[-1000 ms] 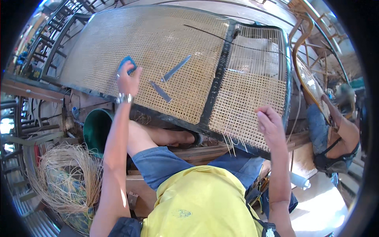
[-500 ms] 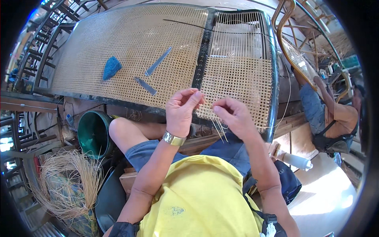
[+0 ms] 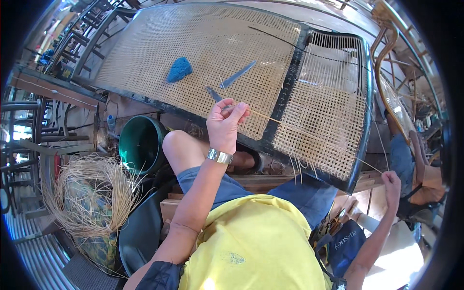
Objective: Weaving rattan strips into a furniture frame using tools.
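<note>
A black-framed panel of woven cane (image 3: 316,118) lies across in front of me, its right section part woven, with bare strands at the far end. My left hand (image 3: 226,124) is pinched above the panel on a thin cane strand (image 3: 263,115) that runs right into the weave. Out beyond the panel's near right corner, my right hand (image 3: 392,187) is closed on a cane strand (image 3: 369,166) coming from the weave's edge. Whether both are one strand, I cannot tell. Several loose cane ends (image 3: 298,169) hang over the near edge.
On the panel's left section lie a blue spongy lump (image 3: 179,70), a pointed metal blade (image 3: 238,74) and a shorter blade (image 3: 212,94). A green bucket (image 3: 141,145) and a cane bundle (image 3: 92,198) stand at left. Another person (image 3: 425,179) sits at far right.
My hands were close together over the right section; my right hand has swung far out to the right. The view has shifted, and a strand now stretches from my left hand into the weave.
</note>
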Tool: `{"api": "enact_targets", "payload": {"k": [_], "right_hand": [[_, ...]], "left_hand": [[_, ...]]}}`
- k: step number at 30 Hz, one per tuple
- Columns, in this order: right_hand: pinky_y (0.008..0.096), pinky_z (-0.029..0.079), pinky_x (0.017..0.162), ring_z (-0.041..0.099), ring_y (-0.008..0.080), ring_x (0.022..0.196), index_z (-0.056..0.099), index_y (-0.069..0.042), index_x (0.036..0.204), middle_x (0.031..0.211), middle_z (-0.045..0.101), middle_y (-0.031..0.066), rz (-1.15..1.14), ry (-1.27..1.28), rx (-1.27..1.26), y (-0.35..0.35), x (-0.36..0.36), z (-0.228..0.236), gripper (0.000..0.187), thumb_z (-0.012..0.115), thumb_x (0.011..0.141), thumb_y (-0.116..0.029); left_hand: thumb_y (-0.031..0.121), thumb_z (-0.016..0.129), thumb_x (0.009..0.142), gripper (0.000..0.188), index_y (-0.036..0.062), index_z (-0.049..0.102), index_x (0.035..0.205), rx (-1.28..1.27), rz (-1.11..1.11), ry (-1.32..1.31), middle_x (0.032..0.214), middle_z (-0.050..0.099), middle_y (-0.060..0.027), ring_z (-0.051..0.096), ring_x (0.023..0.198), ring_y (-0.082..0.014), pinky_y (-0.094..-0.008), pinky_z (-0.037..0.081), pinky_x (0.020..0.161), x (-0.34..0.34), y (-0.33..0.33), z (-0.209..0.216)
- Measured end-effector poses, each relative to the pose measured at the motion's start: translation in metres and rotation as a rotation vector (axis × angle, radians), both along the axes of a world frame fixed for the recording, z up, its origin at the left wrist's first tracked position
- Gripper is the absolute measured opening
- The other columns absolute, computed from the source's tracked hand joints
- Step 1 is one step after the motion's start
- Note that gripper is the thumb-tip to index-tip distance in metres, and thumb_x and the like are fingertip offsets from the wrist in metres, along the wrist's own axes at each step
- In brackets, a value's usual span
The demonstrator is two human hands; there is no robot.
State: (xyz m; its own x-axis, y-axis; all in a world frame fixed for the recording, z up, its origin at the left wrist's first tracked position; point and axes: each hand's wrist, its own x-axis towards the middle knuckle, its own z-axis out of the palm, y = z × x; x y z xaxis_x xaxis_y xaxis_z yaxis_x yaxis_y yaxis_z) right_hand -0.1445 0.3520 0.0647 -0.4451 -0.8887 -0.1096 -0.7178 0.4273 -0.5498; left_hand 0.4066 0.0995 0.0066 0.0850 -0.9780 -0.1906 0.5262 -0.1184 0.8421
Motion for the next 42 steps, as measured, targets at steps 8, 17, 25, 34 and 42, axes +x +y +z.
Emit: {"api": "enact_targets", "payload": {"k": [8, 17, 25, 34, 42], "right_hand": [[0.0271, 0.044, 0.078, 0.053, 0.0113, 0.083, 0.062, -0.001, 0.094, 0.085, 0.055, 0.0032, -0.144, 0.172, -0.082, 0.067, -0.114, -0.020, 0.009, 0.064, 0.095, -0.009], [0.0433, 0.039, 0.112, 0.054, 0.0375, 0.128, 0.060, 0.001, 0.134, 0.134, 0.061, 0.0201, -0.416, 0.781, 0.016, 0.059, -0.081, 0.010, 0.048, 0.065, 0.096, -0.028], [0.0355, 0.054, 0.086, 0.069, 0.0225, 0.096, 0.060, -0.002, 0.127, 0.116, 0.068, 0.0157, 0.219, -0.403, -0.417, -0.083, 0.274, 0.018, 0.035, 0.068, 0.095, -0.013], [0.0328, 0.053, 0.073, 0.066, 0.0208, 0.085, 0.068, -0.004, 0.108, 0.096, 0.068, 0.0103, 0.255, -0.361, -0.140, -0.024, 0.227, 0.005, 0.023, 0.075, 0.088, -0.011], [0.0404, 0.055, 0.073, 0.066, 0.0332, 0.086, 0.065, -0.001, 0.105, 0.096, 0.066, 0.0143, 0.234, -0.271, -0.444, -0.059, 0.296, -0.016, 0.019, 0.071, 0.088, -0.008]], "left_hand": [[0.008, 0.075, 0.092, 0.018, 0.0063, 0.062, 0.104, -0.048, 0.092, -0.075, 0.092, 0.075, -0.0110, 0.070, 0.072, -0.0133, -0.0231, 0.053, 0.062, 0.012, 0.000, -0.016], [0.015, 0.068, 0.098, 0.012, 0.0068, 0.063, 0.105, 0.089, -0.002, -0.083, 0.096, 0.075, -0.0126, 0.071, 0.075, -0.0151, -0.0259, 0.055, 0.064, -0.006, 0.014, -0.004], [0.012, 0.064, 0.101, 0.013, 0.0023, 0.057, 0.106, -0.167, -0.555, -0.235, 0.098, 0.074, -0.0131, 0.071, 0.082, -0.0152, -0.0249, 0.056, 0.074, -0.103, 0.093, 0.018], [0.016, 0.059, 0.104, 0.014, 0.0040, 0.053, 0.104, -0.098, -0.433, -0.257, 0.098, 0.073, -0.0125, 0.070, 0.084, -0.0154, -0.0252, 0.055, 0.074, -0.080, 0.075, 0.015], [0.018, 0.060, 0.104, 0.010, 0.0096, 0.055, 0.107, -0.161, -0.566, -0.062, 0.104, 0.070, -0.0122, 0.063, 0.078, -0.0129, -0.0232, 0.051, 0.066, -0.100, 0.094, 0.039]]}}
